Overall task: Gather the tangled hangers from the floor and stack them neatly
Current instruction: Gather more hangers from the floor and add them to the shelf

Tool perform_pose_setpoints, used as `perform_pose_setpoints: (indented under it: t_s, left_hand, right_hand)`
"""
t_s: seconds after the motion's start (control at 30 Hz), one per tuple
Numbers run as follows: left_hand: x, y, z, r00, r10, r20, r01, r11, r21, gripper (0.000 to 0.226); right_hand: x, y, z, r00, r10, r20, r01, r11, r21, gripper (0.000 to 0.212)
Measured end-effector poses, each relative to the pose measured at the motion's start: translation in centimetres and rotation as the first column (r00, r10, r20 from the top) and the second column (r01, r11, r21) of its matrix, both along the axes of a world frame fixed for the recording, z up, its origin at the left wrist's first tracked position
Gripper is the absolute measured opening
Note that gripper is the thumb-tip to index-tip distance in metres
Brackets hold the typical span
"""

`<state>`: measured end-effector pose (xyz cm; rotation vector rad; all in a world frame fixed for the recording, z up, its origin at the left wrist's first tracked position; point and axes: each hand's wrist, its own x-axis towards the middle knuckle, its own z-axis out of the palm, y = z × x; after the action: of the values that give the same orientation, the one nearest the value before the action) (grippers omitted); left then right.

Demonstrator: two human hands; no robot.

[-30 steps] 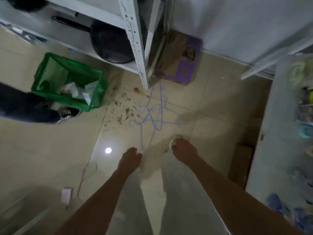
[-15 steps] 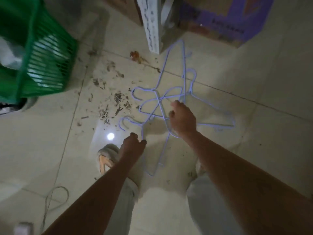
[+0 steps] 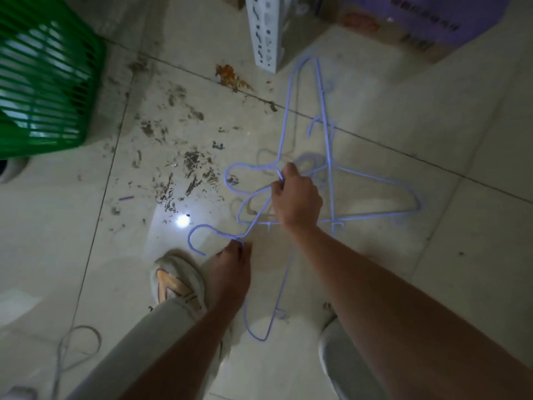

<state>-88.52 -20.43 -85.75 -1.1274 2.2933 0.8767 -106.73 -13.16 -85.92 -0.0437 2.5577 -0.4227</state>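
Since half a second ago both hands have closed on the wire. The right hand [image 3: 297, 199], which then lay over the middle of the tangle, now pinches the neck of one lilac hanger [image 3: 284, 134] between thumb and curled fingers. The left hand [image 3: 230, 267], then a loose fist just short of the pile, now pinches the neck of a second hanger [image 3: 202, 230] at its fingertips. The camera has also dropped closer, so the pile looks larger.

The tangled hangers [image 3: 375, 180] spread on the tiled floor [image 3: 432, 111] around and beyond the right hand. One long frame runs away from its fingers toward the white shelf post [image 3: 265, 33]. Another fans out to the right of its knuckles. A third trails back under the right forearm, between the two arms. The hook held by the left hand curls just left of those fingertips.

Left of both hands lie scattered dark debris [image 3: 184, 174] and a green basket [image 3: 43, 82]. A shoe [image 3: 176, 281] sits just beside the left wrist.
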Motion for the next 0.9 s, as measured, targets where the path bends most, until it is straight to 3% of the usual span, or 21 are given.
perform_pose_setpoints:
  t_s: [0.17,0.27,0.37,0.43,0.53,0.57,0.6,0.67,0.73,0.9]
  left_hand:
    - [-1.0,1.7,9.9,0.999,0.049,-0.006,-0.048,0.994,0.093,0.032]
    - [-1.8,2.3,16.1,0.998,0.06,-0.012,-0.057,0.983,0.173,0.029]
    - [-3.7,2.7,21.8,0.99,0.131,-0.043,-0.115,0.956,0.271,0.029]
    - [-5.0,2.4,25.5,0.971,0.229,-0.064,-0.202,0.937,0.286,0.032]
    - [-6.9,1.6,29.8,0.96,0.279,-0.031,-0.262,0.931,0.254,0.032]
    - [-7.4,1.3,31.5,0.946,0.324,-0.025,-0.304,0.907,0.292,0.034]
    - [-7.7,1.1,33.1,0.908,0.418,-0.015,-0.383,0.847,0.369,0.037]
    - [-7.8,0.6,35.8,0.829,0.557,0.054,-0.513,0.718,0.47,0.039]
    - [-7.4,-0.1,37.4,0.793,0.607,0.051,-0.553,0.683,0.477,0.04]
    - [-5.6,-0.5,39.5,0.819,0.572,-0.056,-0.491,0.747,0.448,0.043]
  right_hand:
    - [1.3,5.3,9.0,1.0,-0.001,0.011,0.001,0.999,0.033,0.014]
    - [2.1,8.3,14.5,0.989,-0.149,-0.006,0.149,0.989,0.007,0.02]
    - [3.1,10.0,19.9,0.944,-0.307,0.124,0.317,0.946,-0.064,0.024]
    - [4.1,10.8,23.7,0.804,-0.518,0.292,0.575,0.802,-0.16,0.019]
    - [6.1,11.2,28.5,0.493,-0.718,0.491,0.866,0.46,-0.197,0.011]
    - [6.8,11.1,30.2,0.447,-0.736,0.508,0.894,0.394,-0.215,0.01]
    - [7.4,11.0,31.7,0.44,-0.742,0.506,0.898,0.377,-0.228,0.023]
    - [9.1,10.9,34.0,0.491,-0.733,0.471,0.871,0.434,-0.231,0.036]
    - [10.6,10.8,35.9,0.52,-0.718,0.463,0.851,0.484,-0.206,0.033]
    - [14.0,11.1,36.7,0.556,-0.673,0.488,0.818,0.547,-0.177,0.015]
